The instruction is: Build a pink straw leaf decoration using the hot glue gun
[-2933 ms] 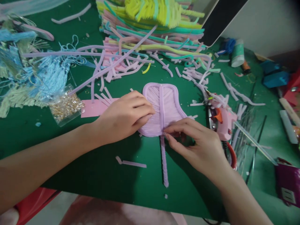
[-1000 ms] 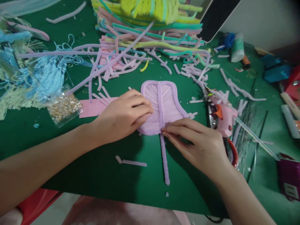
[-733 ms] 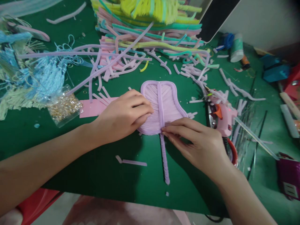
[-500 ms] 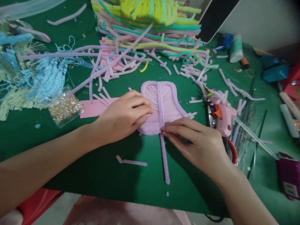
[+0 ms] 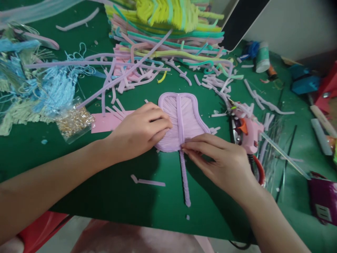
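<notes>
over my remote feed, nearest first, i logged a loose lilac strip (image 5: pixel 152 182) on the green table (image 5: pixel 105 193), left of the twisted handle (image 5: pixel 185 179) of the lilac fan-shaped piece (image 5: pixel 181 121), which lay flat between the hands. i recorded the right hand (image 5: pixel 218 158) clamped by thumb and fingertips on its lower rib (image 5: pixel 180 135); the left hand (image 5: pixel 142 128) rested bent fingers on its left half, whether gripping i could not tell. farther right sat the pink glue gun (image 5: pixel 251 138); farthest, the pile of colored stems (image 5: pixel 184 40).
</notes>
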`<state>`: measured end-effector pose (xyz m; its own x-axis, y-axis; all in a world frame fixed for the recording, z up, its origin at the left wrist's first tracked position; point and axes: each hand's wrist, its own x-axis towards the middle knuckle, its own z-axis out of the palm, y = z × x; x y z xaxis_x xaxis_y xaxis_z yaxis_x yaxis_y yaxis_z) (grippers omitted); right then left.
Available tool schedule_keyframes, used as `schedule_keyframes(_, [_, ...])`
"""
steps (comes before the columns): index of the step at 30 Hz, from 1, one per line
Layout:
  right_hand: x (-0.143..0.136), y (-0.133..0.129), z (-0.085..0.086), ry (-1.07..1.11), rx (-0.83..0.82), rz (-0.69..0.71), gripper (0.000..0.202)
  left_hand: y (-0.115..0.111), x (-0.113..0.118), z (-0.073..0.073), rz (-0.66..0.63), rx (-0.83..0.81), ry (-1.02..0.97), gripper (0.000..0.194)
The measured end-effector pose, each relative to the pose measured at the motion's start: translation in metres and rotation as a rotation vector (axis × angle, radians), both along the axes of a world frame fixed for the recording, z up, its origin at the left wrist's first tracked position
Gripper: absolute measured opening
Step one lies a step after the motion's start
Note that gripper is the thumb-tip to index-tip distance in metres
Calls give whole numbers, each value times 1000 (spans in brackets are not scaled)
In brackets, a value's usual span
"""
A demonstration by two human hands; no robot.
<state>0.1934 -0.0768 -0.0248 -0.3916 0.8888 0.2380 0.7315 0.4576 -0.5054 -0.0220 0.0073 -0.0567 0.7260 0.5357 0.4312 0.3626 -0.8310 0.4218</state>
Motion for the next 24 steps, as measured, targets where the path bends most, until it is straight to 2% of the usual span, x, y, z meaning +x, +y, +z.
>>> schedule_keyframes(12, [-2,1,0,2,16,-15,14,0,0,-1,-9,13,-7,18])
schedule_keyframes(16, [3,2,9,68,-35,-36,16,0,-1,-2,-9,0,-17,17])
schedule_keyframes(20, [8,-1,19,44,-37,-118,17,1,-2,-2,-11,-3,-23,17])
schedule_keyframes(24, [4,-3,15,54,-21,-99,13,0,-1,0,-11,5,-31,17])
